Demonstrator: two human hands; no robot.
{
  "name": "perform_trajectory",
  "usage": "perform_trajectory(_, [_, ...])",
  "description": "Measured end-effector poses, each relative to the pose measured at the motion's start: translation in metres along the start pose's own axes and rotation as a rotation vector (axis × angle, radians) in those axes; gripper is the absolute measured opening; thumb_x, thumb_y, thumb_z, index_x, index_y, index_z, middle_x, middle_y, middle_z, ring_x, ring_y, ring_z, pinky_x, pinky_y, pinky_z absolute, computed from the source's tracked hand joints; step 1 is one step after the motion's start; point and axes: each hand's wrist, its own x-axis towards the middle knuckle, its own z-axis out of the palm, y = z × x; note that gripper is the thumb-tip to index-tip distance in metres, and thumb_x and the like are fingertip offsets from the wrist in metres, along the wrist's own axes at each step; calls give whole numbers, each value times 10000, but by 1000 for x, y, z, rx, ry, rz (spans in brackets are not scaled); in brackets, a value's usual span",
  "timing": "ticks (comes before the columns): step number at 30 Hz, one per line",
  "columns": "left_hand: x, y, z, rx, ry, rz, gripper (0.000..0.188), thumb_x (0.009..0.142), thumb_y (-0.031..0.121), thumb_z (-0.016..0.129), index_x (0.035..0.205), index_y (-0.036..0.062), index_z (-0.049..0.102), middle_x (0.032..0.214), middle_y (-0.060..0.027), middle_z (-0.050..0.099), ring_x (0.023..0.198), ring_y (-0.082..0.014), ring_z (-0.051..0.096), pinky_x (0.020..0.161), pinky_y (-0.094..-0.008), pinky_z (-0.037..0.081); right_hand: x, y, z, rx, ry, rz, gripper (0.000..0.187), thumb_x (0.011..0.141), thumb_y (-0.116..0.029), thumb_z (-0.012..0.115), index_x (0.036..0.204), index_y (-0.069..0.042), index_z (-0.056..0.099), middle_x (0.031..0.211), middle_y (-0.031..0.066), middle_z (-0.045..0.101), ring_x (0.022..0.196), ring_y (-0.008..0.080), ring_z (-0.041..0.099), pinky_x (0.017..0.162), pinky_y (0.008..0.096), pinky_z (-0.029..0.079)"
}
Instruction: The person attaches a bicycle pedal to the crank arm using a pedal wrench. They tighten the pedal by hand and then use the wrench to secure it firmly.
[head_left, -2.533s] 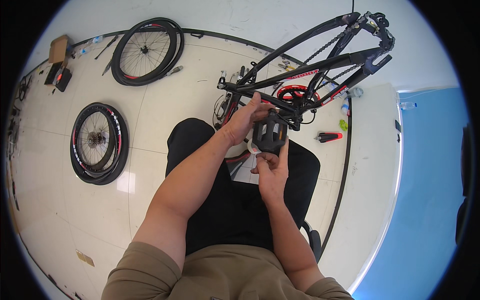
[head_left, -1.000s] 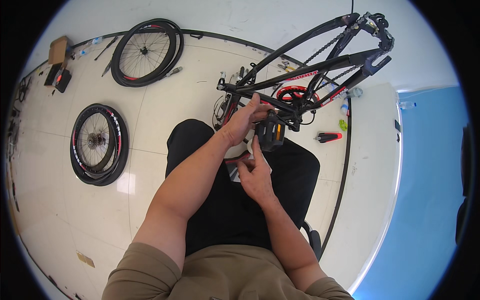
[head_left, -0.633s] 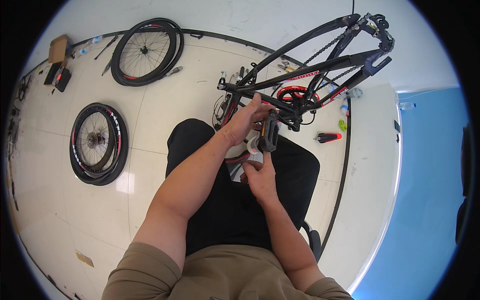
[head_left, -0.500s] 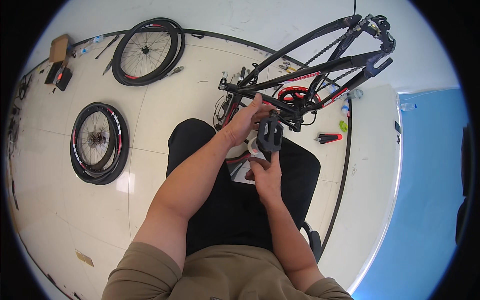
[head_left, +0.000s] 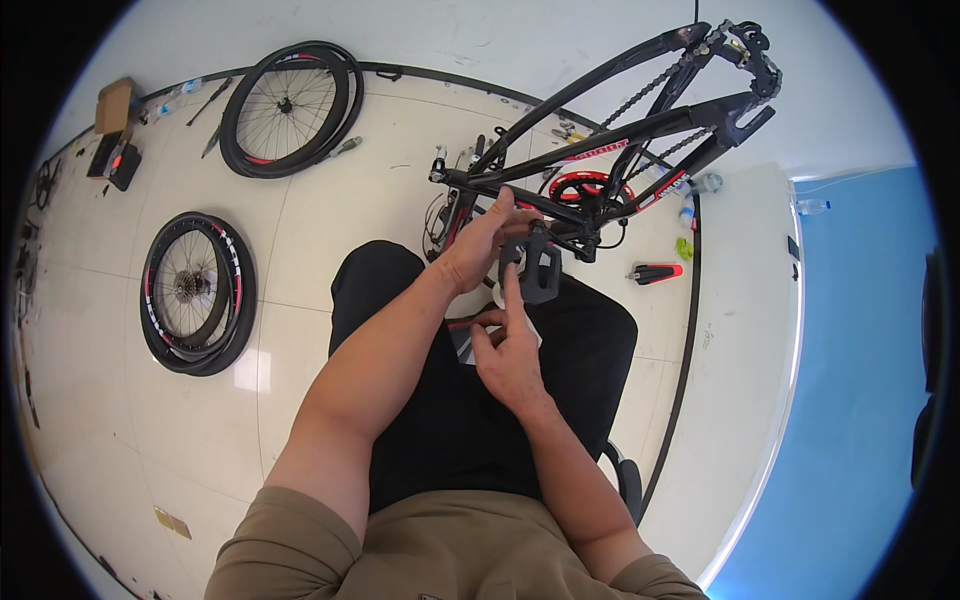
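Note:
A black platform pedal (head_left: 541, 272) hangs from the crank arm (head_left: 565, 240) of a black and red bicycle frame (head_left: 640, 135). My left hand (head_left: 480, 245) is at the pedal end of the crank, thumb up beside the frame tube and fingers reaching round the arm; their tips are partly hidden. From below, my right hand (head_left: 512, 365) points upward, its index finger laid on the pedal's near left edge. Its other fingers are loosely bent and hold nothing. Beyond the crank sits a red chainring (head_left: 580, 183), with the chain (head_left: 640, 97) running to the rear derailleur (head_left: 765, 75).
Two groups of wheels, one by the wall (head_left: 285, 110) and one nearer (head_left: 195, 290), lie on the tiled floor at left. An opened cardboard box (head_left: 115, 105) is farther left. A black and red saddle (head_left: 656, 273) lies right of my knee. Bottles and small parts line the wall.
My right index finger has moved left and up, from below the pedal onto its left edge. The pedal has turned on its axle. My left hand stays at the crank.

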Motion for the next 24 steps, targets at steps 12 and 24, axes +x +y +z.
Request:
perform_trajectory(12, [-3,5,6,24,-12,14,866,981,742,262,1378,23,538,1341,-124,618,1292,-237,518,1050,-437,373,12,47,2,6,4,105,681,895,-67,630,1516,-8,358,954,162,718,741,188,680,709,304,546])
perform_trajectory(24, [-4,-3,4,43,63,-36,676,1012,660,354,1315,99,580,1328,-51,616,1199,-200,548,1028,-430,379,19,1,-133,415,595,-90,446,942,-23,591,1375,56,515,1064,133,702,764,109,615,725,246,520])
